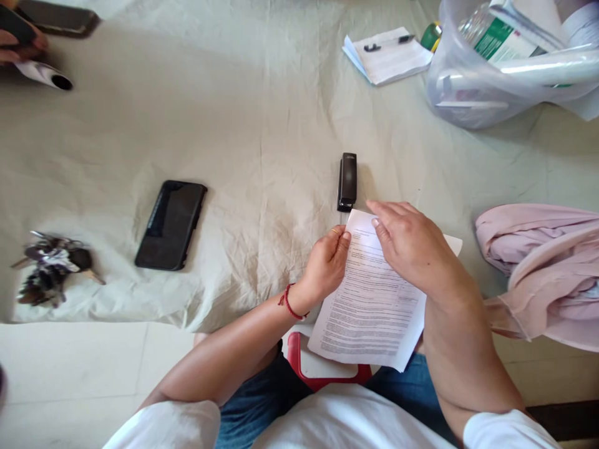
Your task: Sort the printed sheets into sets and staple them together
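Printed paper sheets (360, 305) slant down from the table edge towards my lap, their edges slightly fanned at the right. My left hand (326, 262) is closed on their upper left edge, thumb on top; a ring and a red thread bracelet show on it. Across the upper right part of the sheets lies my right hand (412, 243), its fingers stretched out past the top edge and its thumb apart from them. Just beyond the top corner of the sheets, a black stapler (347, 181) lies on the cloth-covered table (262, 125).
Left of me lie a black phone (171, 224) and a bunch of keys (56, 265). A notepad with a pen (388, 53), a filled plastic bag (468, 93) and pink cloth (547, 268) are on the right. Another person's hand (28, 43) is at the far left, near another phone (60, 17).
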`<state>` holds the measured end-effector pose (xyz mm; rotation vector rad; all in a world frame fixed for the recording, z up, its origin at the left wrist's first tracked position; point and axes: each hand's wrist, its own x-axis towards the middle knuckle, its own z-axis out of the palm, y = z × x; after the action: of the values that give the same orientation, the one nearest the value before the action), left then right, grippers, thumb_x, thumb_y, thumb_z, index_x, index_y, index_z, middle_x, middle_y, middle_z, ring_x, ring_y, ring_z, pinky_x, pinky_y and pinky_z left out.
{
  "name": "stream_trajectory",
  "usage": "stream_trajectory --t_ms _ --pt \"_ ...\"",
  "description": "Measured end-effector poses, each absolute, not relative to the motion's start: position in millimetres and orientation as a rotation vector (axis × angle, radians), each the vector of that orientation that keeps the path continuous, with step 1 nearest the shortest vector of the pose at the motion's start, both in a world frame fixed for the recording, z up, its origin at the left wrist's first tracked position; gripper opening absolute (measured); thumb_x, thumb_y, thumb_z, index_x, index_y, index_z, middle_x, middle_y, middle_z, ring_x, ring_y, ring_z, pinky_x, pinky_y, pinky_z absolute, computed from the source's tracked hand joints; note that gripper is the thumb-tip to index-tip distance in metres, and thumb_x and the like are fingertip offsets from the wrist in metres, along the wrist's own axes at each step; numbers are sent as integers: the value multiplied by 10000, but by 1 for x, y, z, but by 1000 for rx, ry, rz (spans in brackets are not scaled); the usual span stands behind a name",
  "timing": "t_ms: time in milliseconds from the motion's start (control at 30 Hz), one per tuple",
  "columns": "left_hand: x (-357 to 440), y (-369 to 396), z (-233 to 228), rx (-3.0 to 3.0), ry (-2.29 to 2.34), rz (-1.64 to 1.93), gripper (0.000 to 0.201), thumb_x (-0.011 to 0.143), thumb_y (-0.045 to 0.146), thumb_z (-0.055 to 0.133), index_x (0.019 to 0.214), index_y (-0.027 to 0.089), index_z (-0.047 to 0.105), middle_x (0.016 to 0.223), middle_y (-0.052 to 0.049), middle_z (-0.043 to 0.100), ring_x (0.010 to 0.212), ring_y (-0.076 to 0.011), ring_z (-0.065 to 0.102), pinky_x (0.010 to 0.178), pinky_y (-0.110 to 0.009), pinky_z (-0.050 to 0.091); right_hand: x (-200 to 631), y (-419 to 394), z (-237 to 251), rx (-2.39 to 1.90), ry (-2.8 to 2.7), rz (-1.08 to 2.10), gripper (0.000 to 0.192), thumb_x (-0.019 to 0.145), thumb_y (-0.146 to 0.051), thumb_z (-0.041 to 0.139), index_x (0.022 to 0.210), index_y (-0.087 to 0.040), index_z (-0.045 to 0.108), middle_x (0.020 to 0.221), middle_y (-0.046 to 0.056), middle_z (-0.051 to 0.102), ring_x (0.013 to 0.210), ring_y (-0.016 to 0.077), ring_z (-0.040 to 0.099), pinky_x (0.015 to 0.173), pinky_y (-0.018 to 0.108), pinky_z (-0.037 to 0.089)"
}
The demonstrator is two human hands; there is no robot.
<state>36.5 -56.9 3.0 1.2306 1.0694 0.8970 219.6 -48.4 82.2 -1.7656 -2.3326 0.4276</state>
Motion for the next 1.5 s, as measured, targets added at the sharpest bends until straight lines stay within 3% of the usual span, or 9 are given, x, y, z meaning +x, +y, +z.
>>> stream_trajectory --t_ms 67,167,333,467,867,967,1333,1500 --pt "37 -57 2 1223 1075 899 379 1176 546 545 1104 205 692 963 -65 776 823 -195 690 751 -344 555 219 -49 82 -1747 -2338 419 470 1158 -182 402 1481 -144 741 1451 189 810 1349 360 759 1125 557 620" --pt "37 -57 1 1242 1081 896 365 1176 524 549 1118 200 708 983 -72 796 839 -199 702 766 -351 555 218 -49 81 -1770 -2396 470 455 1156 -179 398 1403 -157 780 1367 183 838 1237 353 800 1087 550 631" --pt "36 -57 1 1234 1095 880 343 1174 480 542 1097 196 719 945 -69 785 813 -200 690 733 -349 537 217 -49 80 -1794 -2321 421 475 1159 -213 411 1514 -144 720 1412 186 823 1277 351 789 1084 533 634" --pt "37 -57 1 1242 1085 875 336 1170 474 552 1117 190 725 993 -82 804 837 -203 700 747 -349 540 216 -48 78 -1787 -2372 468 470 1154 -205 410 1474 -138 748 1372 187 837 1221 346 808 1070 533 641" --pt "37 -58 3 1276 1086 888 362 1176 506 533 1073 206 708 904 -50 772 771 -190 676 722 -347 528 219 -47 75 -1777 -2310 422 507 1157 -216 398 1547 -137 712 1482 196 801 1354 362 767 1137 567 626" --pt "37 -57 4 1288 1090 896 373 1173 537 543 1053 218 692 911 -49 779 778 -194 683 729 -351 539 217 -47 74 -1766 -2348 476 500 1152 -194 393 1517 -151 732 1408 177 834 1283 344 798 1109 542 640" --pt "36 -57 6 1209 1076 902 328 1172 476 548 1054 205 691 930 -60 771 794 -194 684 746 -348 551 217 -48 72 -1751 -2320 427 517 1147 -185 390 1555 -142 704 1523 185 781 1386 346 754 1179 578 610" --pt "36 -57 5 1234 1087 899 360 1164 528 569 1064 214 715 930 -58 783 826 -209 704 774 -358 577 215 -47 73 -1743 -2405 483 503 1140 -168 385 1495 -133 739 1428 193 821 1258 344 796 1115 551 632"
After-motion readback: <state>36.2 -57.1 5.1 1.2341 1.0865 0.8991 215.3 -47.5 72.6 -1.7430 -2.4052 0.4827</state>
